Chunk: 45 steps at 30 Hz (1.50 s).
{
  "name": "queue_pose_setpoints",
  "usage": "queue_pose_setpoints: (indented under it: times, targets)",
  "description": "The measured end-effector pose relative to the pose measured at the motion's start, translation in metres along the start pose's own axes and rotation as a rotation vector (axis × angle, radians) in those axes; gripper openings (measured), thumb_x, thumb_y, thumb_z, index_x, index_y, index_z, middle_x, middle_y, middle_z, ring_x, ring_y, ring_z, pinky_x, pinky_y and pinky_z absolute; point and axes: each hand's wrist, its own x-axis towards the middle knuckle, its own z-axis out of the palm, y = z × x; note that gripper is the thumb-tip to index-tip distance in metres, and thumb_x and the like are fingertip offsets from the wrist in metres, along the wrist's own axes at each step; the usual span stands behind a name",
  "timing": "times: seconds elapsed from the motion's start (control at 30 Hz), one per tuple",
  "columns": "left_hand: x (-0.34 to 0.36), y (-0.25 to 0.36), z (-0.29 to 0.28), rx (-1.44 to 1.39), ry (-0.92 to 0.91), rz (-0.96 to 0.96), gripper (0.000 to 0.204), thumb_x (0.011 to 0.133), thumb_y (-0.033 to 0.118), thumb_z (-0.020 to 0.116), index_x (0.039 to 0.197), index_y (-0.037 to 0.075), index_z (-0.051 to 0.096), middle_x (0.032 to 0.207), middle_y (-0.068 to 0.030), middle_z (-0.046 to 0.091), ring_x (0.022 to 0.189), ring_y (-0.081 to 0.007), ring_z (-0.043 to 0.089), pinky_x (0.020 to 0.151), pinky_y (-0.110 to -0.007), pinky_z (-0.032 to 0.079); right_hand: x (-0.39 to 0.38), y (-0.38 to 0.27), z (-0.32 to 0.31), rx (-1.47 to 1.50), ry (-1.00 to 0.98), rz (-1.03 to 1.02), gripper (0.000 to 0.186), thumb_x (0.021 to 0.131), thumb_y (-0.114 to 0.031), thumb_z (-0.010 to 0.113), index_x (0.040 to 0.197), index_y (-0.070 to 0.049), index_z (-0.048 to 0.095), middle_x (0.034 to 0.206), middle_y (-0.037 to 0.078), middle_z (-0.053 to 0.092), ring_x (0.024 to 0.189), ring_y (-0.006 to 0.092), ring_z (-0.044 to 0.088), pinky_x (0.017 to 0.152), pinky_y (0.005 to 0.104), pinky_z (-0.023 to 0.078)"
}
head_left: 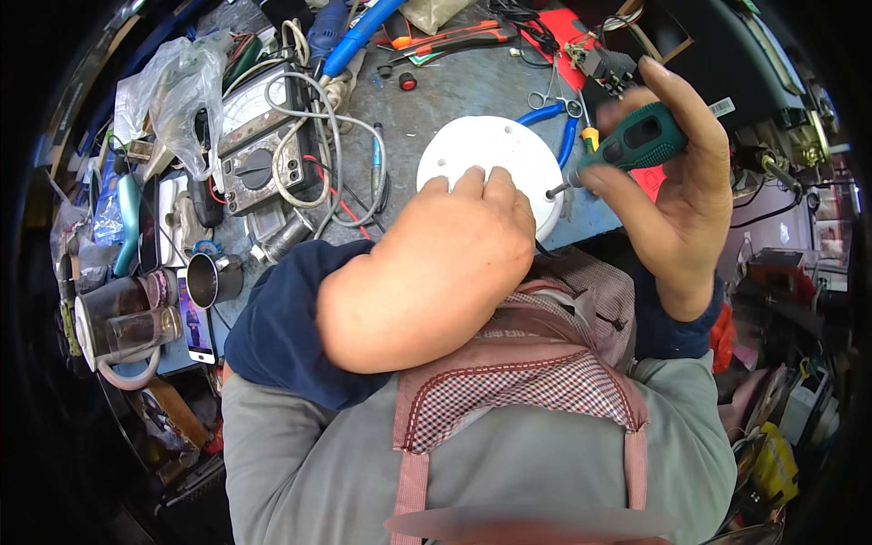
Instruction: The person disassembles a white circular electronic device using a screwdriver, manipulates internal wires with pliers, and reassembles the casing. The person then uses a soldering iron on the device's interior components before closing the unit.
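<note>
A round white disc (pixel 486 138) with small holes lies on the grey-blue bench in front of me. My left hand (pixel 459 236) rests on its near side, fingers laid over the top; the thumb is hidden. With my right hand (pixel 686 195) I hold a green-and-black screwdriver (pixel 649 136) between the thumb and fingers. Its shaft slants down to the left, and the tip meets a hole by the disc's right edge. Whether a screw sits there is too small to tell. Some of the right fingers are smeared by motion.
Left stands an analog multimeter (pixel 259 163) with looped grey cable (pixel 336 150). Blue-handled pliers (pixel 568 136) and scissors (pixel 549 98) lie right of the disc. A metal cup (pixel 214 280), a phone (pixel 194 318) and a glass jug (pixel 123 322) stand at the near left.
</note>
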Motion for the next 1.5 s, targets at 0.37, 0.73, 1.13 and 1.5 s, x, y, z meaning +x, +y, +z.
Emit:
queue_pose_setpoints:
  times: [0.37,0.73,1.13,1.5]
  targets:
    - [0.008,0.016,0.036,0.321,0.144,-0.045,0.039,0.082,0.013,0.071,0.115,-0.009,0.072,0.128,-0.0279,0.071,0.106,-0.0322,0.074,0.084,-0.039,0.065,0.001,-0.002,-0.001,0.039,-0.074,-0.045,0.087,0.090,0.013,0.078,0.166,0.000,0.040,0.124,0.025,0.071,0.108,0.0303,0.075,0.100,0.0454,0.063]
    - [0.019,-0.008,-0.002,-0.063,0.078,-0.142,0.097,0.075,0.023,0.096,0.159,0.002,0.052,0.159,-0.0347,0.052,0.143,-0.0512,0.056,0.118,-0.050,0.051,-0.081,0.015,-0.007,0.258,0.267,0.539,0.058,0.092,-0.008,0.081,0.146,-0.001,0.060,0.097,0.007,0.069,0.077,0.0112,0.065,0.068,0.0269,0.055]
    - [-0.006,0.053,0.028,-0.280,0.158,-0.319,0.081,0.074,0.025,0.100,0.146,0.007,0.067,0.159,-0.0330,0.053,0.139,-0.0523,0.060,0.113,-0.052,0.054,-0.144,0.051,0.012,0.198,0.125,0.449,0.080,0.079,-0.028,0.099,0.143,0.001,0.060,0.143,0.024,0.071,0.128,0.0344,0.074,0.106,0.0427,0.058]
    - [-0.012,0.070,0.106,-0.658,0.655,-0.292,0.063,0.080,0.009,0.093,0.140,0.005,0.073,0.166,-0.0286,0.049,0.147,-0.0444,0.058,0.118,-0.050,0.049,-0.161,0.050,-0.006,0.266,0.148,0.523,0.081,0.083,-0.023,0.097,0.149,0.003,0.057,0.138,0.022,0.070,0.126,0.0291,0.069,0.111,0.0411,0.053]
